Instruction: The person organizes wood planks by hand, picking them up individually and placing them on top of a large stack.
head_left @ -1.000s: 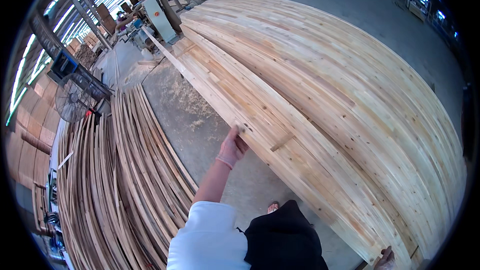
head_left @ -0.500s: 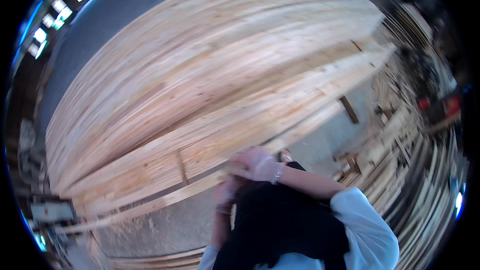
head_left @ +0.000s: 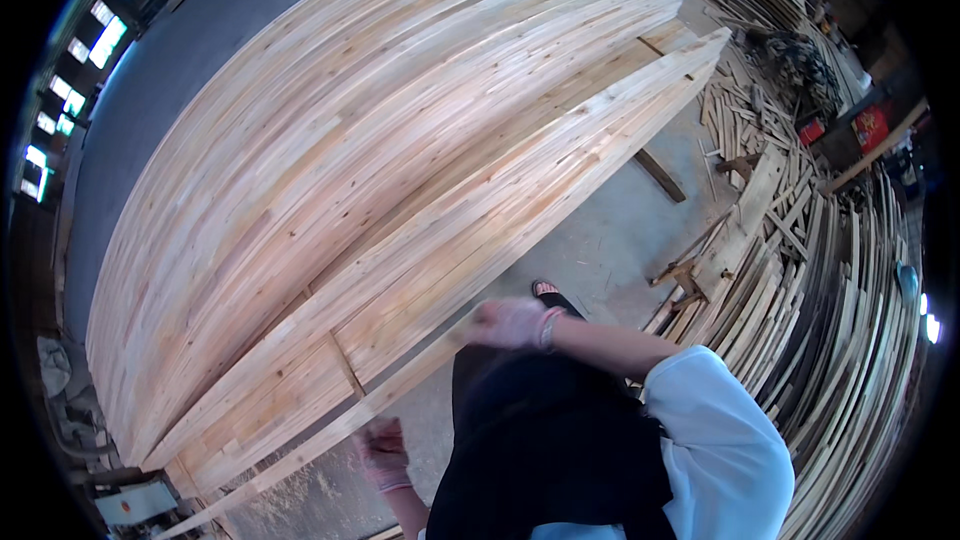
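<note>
Left hand (head_left: 384,455) shifted away from right hand (head_left: 508,325), farther along narrow strip (head_left: 310,444)

The panels (head_left: 380,130) are smooth, knotty wood; the strip (head_left: 330,432), plain wood; the scraps (head_left: 780,190), rough wood; the sleeve (head_left: 730,450), matt cloth.

The 1 view comes from the person's head — the left of 2 wide fisheye cameras worn side by side. It faces steeply down over the black clothing (head_left: 560,440), with the left hand (head_left: 385,455) and the right hand (head_left: 510,327) near the lens, below the middle. Beyond them the pale boards (head_left: 380,140) stretch across the upper left, their straight edges bent — and bright windows (head_left: 108,40) appear far off, slanted, toward the left rim.
</note>
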Available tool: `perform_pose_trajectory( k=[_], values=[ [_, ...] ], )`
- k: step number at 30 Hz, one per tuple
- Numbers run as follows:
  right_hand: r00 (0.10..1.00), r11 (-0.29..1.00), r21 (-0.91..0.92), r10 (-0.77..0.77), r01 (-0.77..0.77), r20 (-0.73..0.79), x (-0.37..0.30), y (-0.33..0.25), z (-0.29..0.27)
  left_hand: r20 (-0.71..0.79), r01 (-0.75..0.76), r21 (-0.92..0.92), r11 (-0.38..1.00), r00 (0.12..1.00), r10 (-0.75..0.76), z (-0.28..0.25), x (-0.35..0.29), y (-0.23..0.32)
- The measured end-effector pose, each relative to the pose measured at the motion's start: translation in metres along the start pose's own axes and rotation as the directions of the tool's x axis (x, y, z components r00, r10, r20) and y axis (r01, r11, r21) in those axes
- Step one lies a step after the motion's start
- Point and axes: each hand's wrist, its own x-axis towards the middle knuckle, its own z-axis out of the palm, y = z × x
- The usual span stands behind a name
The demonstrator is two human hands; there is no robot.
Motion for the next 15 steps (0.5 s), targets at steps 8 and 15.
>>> perform_pose_trajectory(
  k=[8,15],
  values=[
    [0.909,0.953,-0.051,-0.27,0.3,0.318,0.006,-0.033,0.033,0.448,-0.452,0.759,0.469,0.885,0.126,0.082,0.037,-0.09],
    [0.92,0.981,-0.186,0.023,0.055,0.392,0.0,0.022,0.02,0.139,-0.11,-0.214,0.971,0.98,0.141,0.006,0.036,-0.018]
  ],
)
